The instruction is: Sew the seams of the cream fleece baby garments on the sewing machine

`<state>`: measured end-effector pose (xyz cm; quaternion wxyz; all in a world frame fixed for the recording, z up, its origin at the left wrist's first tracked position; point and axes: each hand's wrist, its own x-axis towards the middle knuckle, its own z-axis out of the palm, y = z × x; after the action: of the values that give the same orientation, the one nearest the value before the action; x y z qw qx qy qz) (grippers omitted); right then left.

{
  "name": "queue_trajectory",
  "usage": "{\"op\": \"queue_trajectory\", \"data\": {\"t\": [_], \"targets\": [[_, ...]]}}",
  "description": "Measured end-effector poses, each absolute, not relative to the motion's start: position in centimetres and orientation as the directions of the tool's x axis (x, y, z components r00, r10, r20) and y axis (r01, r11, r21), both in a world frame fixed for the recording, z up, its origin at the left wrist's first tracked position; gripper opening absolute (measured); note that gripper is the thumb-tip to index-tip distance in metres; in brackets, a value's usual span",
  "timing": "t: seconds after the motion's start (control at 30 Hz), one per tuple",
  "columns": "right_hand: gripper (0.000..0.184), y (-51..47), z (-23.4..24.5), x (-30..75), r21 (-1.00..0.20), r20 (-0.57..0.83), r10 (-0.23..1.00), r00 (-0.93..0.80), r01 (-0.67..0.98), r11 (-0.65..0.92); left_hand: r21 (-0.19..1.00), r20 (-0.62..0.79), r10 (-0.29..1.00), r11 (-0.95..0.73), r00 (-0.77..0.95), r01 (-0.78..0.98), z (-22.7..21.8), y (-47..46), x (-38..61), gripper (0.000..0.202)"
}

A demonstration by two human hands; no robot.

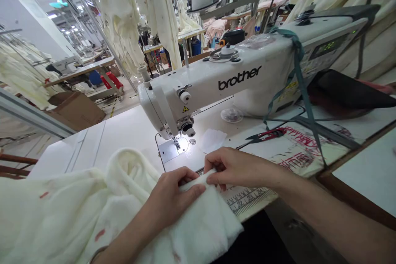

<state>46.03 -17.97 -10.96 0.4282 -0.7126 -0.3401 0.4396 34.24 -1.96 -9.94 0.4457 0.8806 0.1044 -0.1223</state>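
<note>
A cream fleecy fabric (201, 222) with reddish marks hangs over the table's front edge and spreads to the left. My left hand (173, 194) grips its folded upper edge, thumb on top and fingers underneath. Close beside it, my right hand (225, 169) pinches the same edge between thumb and fingers. Both hands are just in front of the sewing machine (216, 86). Its lit needle and presser foot (177, 143) stand beyond the left hand, apart from the fabric. A small white scrap (213, 139) lies behind my right hand.
Thread snips (267, 135) lie right of the needle area, near a clear bobbin-like disc (232, 115). A teal strip (298, 62) hangs over the machine. A printed ruler (247, 199) runs along the front edge. A black object (349, 90) sits at right; a cardboard box (76, 109) stands left.
</note>
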Motion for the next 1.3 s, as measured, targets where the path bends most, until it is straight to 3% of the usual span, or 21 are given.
{"op": "queue_trajectory", "data": {"t": [0.27,0.53,0.67,0.87,1.1,1.3], "targets": [[0.031,-19.0,-8.9,46.9,-0.941,-0.279,0.912,0.3,0.105,-0.322,0.753,-0.289,0.16,-0.572,0.944,0.327,-10.4,-2.4,34.3,0.02],[0.018,-18.5,-10.4,46.4,-0.898,-0.364,0.869,0.335,0.123,-0.423,0.738,-0.2,0.164,-0.623,0.966,0.259,-10.8,-2.6,33.7,0.017],[0.009,-18.1,-11.7,45.9,-0.894,-0.341,0.845,0.413,0.135,-0.427,0.732,-0.214,0.174,-0.623,0.961,0.276,-10.8,-2.5,33.9,0.016],[0.003,-14.7,-11.6,47.6,-0.838,-0.32,0.807,0.496,0.25,-0.486,0.666,-0.284,0.289,-0.626,0.914,0.405,-10.4,0.0,36.8,0.022],[0.017,-10.9,-10.7,49.8,-0.713,-0.366,0.712,0.599,0.312,-0.628,0.603,-0.319,0.384,-0.623,0.866,0.499,-10.9,2.7,39.8,0.022],[0.021,-10.1,-10.7,50.6,-0.758,-0.357,0.763,0.538,0.311,-0.574,0.606,-0.346,0.354,-0.622,0.869,0.495,-10.9,3.4,40.4,0.028]]}}
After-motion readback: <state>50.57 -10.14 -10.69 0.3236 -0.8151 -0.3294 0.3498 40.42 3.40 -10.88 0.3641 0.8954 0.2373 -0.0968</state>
